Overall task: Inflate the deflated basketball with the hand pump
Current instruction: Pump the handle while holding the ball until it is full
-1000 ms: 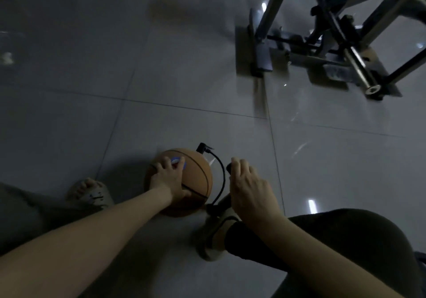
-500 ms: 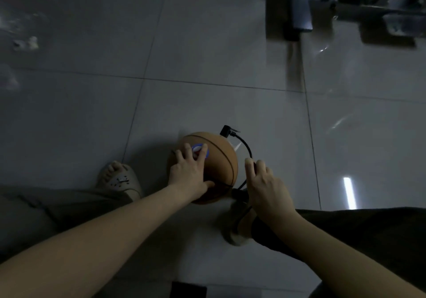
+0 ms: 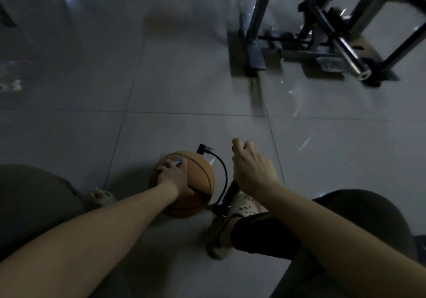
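One orange rubber basketball (image 3: 196, 182) w/ black seams sits on the grey glossy tiled floor (image 3: 184, 78), lower centre of frame. Left hand (image 3: 175, 178) lies spread over its top, fingers splayed, palm pressing down; not closed round anything, just flat on the ball. A small blue mark shows at the fingertips.

One black hand pump (image 3: 230, 194) stands tilted just right of the ball, its base low by the foot. Right hand (image 3: 251, 171) is clenched round the pump's handle at centre frame, knuckles up; handle mostly hidden by the fist, only a dark end peeks out at the top. One thin black hose (image 3: 224, 173) arcs from the pump base up & over to a black nozzle head (image 3: 202, 149) at the ball's upper right edge, touching the ball.

Two feet in view, both in pale perforated clogs: left clog (image 3: 103, 199) lower left beside the ball, right clog (image 3: 232, 219) lower centre, against the pump base. Two bare forearms come in from the bottom edge. Dark trouser legs at lower left & lower right.

Upper right: one dark metal frame rig (image 3: 322, 32) w/ crossed bars, standing on the floor, well apart from the ball. Light is dim, detail blurred.
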`<state>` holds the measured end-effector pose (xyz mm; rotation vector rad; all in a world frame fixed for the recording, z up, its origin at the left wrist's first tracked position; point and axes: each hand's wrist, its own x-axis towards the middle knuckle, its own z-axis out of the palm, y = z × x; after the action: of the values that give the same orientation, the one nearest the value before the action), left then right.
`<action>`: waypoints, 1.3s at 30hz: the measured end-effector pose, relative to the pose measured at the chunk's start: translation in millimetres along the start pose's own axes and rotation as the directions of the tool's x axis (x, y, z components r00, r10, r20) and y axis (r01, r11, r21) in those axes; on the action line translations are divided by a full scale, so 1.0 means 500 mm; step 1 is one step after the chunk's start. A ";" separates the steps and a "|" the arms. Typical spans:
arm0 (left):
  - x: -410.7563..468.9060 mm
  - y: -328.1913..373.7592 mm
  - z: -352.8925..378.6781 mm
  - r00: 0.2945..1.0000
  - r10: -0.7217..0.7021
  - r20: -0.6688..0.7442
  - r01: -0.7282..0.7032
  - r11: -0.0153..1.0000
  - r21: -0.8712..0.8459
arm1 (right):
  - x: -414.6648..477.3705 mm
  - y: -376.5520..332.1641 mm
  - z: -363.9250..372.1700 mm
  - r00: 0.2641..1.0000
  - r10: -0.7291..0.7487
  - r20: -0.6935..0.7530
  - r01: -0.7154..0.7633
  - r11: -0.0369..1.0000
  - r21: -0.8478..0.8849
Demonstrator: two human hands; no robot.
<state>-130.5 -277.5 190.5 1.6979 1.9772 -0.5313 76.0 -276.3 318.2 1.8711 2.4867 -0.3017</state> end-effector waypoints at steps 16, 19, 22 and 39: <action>0.025 -0.011 -0.023 0.999 -0.014 0.052 0.017 0.998 -0.064 | -0.029 0.038 -0.025 0.996 0.022 -0.090 -0.023 1.000 -0.009; 0.030 -0.013 0.000 0.994 -0.022 0.110 0.038 0.989 -0.143 | -0.009 0.025 -0.002 0.998 0.006 -0.059 -0.006 1.000 0.006; 0.035 -0.007 0.021 0.992 -0.021 0.126 0.040 0.989 -0.145 | 0.007 0.005 0.026 1.000 -0.009 -0.008 0.009 0.999 0.034; 0.082 -0.017 -0.005 0.997 -0.010 0.077 0.023 0.985 -0.169 | 0.014 0.031 0.173 0.955 -0.106 0.276 0.103 0.994 0.026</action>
<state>-143.9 -244.4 168.5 1.5369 1.9257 -0.4135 80.0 -279.5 230.4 1.5753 2.3990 -0.5415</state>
